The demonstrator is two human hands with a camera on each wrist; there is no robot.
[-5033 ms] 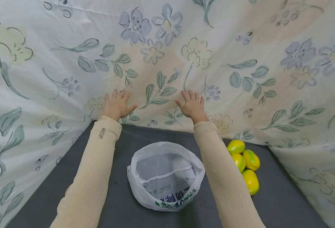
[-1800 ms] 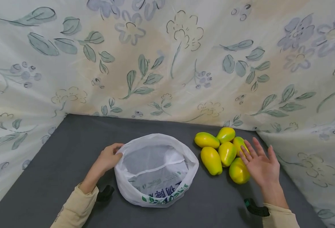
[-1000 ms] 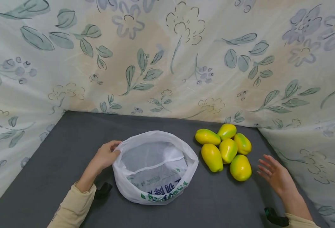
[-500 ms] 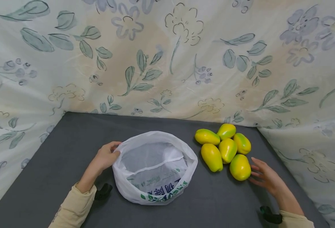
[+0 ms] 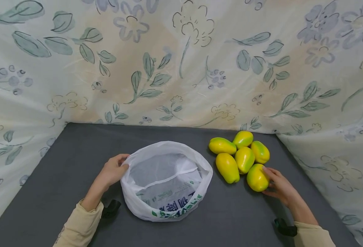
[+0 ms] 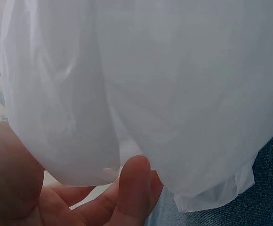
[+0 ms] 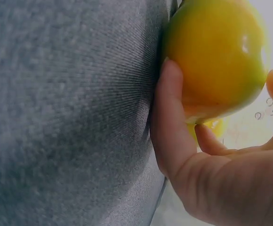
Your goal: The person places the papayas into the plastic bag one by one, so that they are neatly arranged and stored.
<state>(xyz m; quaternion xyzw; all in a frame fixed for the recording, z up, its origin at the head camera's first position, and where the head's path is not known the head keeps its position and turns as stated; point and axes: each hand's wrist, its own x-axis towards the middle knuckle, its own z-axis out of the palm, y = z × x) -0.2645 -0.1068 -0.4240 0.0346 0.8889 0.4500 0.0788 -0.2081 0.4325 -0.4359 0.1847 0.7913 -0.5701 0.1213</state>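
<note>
A white plastic bag (image 5: pixel 135 202) with green and blue print stands with its mouth open on the dark surface. My left hand (image 5: pixel 111 171) pinches its left rim between thumb and fingers. In the left wrist view the thin bag (image 6: pixel 183 84) hangs over the fingertips (image 6: pixel 134 176). At the right, my right hand (image 5: pixel 281 188) holds the nearest yellow-green mango (image 5: pixel 257 179) from its right side. Thumb and fingers lie around that mango (image 7: pixel 216 56) in the right wrist view, where it sits against the grey cloth.
Several more mangoes, one of them a long yellow mango (image 5: pixel 227 168), lie grouped behind and left of the held one. A floral curtain (image 5: pixel 169 79) encloses the grey cloth-covered table (image 5: pixel 212 219) at the back and sides. A dark strap piece (image 5: pixel 284 227) sits under the right wrist.
My right hand first drew back to the right, then came in leftward and closed around the nearest mango. The left hand, earlier raised at the curtain, stays on the bag's rim.
</note>
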